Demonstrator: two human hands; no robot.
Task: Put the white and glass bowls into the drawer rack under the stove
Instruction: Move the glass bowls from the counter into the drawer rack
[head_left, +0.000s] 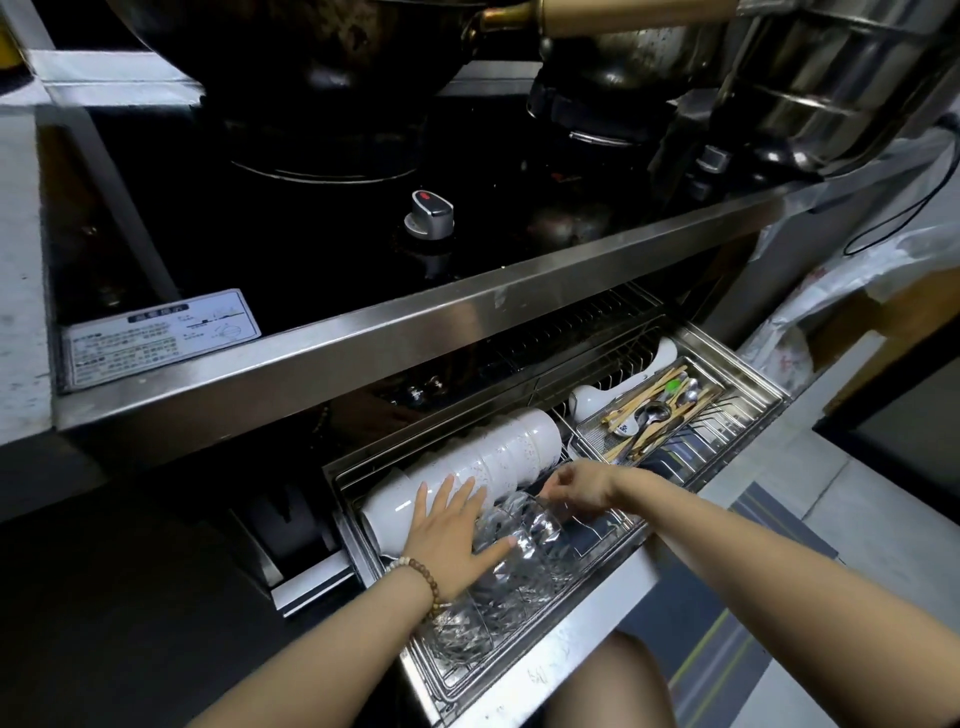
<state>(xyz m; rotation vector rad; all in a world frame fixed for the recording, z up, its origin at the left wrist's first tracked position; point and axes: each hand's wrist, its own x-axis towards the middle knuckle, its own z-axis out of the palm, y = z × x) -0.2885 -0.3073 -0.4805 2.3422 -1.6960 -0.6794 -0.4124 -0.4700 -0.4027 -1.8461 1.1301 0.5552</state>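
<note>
Under the stove (311, 234), the drawer rack (737, 410) stands pulled out and carries both sets of bowls. The glass bowls (524, 566) lie on their sides, nested into one row along the rack's front edge, so the row's long axis runs parallel to that edge from the front-left corner toward the middle. Which way their mouths face is hard to tell through the clear glass. Just behind them, touching or nearly so, the white bowls (498, 457) lie nested in a second, parallel row, their mouths apparently facing the rack's left end. Lying sideways probably lets the wires cradle each row and keeps the drawer low enough to shut. The left hand (457, 530) rests flat with straight fingers across both rows, holding nothing, likely steadying them against rolling. The right hand (582, 488), fingers curled, appears to pinch the rim of the glass bowl at the row's right end, probably seating it. Toward the rack's right end a cutlery tray (660, 410) holds chopsticks and spoons.
</note>
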